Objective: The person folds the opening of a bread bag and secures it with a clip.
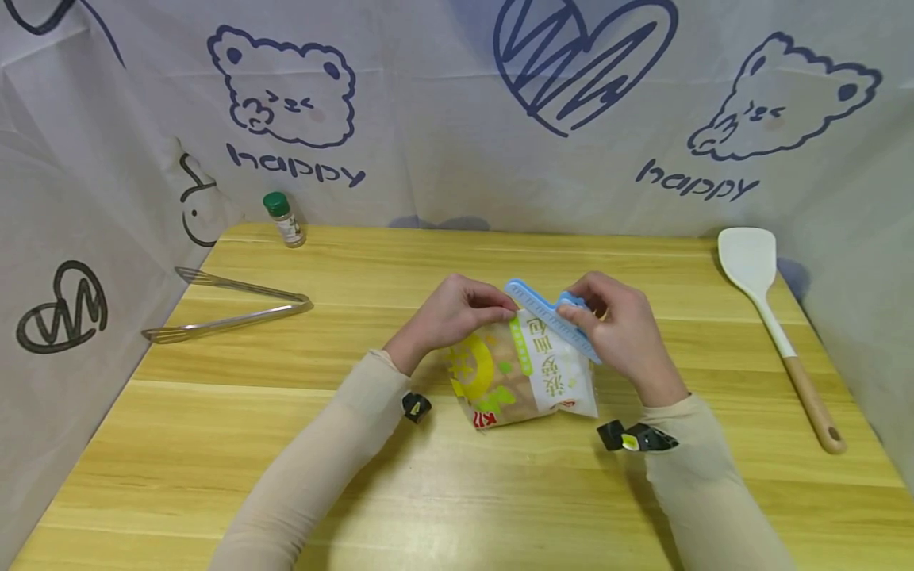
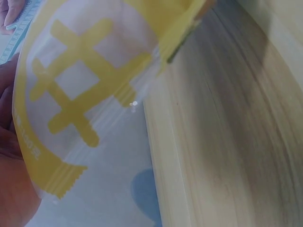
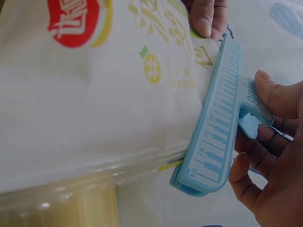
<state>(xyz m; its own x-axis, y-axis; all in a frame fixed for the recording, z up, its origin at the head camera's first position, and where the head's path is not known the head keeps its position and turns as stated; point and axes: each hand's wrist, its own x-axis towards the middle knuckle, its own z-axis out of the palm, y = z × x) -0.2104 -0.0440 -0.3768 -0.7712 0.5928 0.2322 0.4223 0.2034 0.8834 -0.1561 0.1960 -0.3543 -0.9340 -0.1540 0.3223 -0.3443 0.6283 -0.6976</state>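
A plastic food bag (image 1: 531,373), printed in white, yellow and green with a pineapple picture, is tilted above the wooden table. My left hand (image 1: 457,313) pinches its upper corner between thumb and fingers. Across the bag's top edge lies a light blue bag clip (image 3: 213,123) with piano-key markings. Thumb and fingers of my right hand (image 1: 624,329) hold the clip by its handle. In the right wrist view the clip's long bar runs along the bag's edge, its far end close to the left fingertips (image 3: 203,26). The left wrist view shows the bag's yellow lattice print (image 2: 80,80) and crimped end.
Metal tongs (image 1: 243,305) lie spread at the left of the table (image 1: 214,444). A green-capped shaker bottle (image 1: 286,220) stands at the back left. Along the right side lies a white spatula (image 1: 774,325) with a wooden handle. Drawn-on white cloth (image 1: 428,119) encloses the back and sides.
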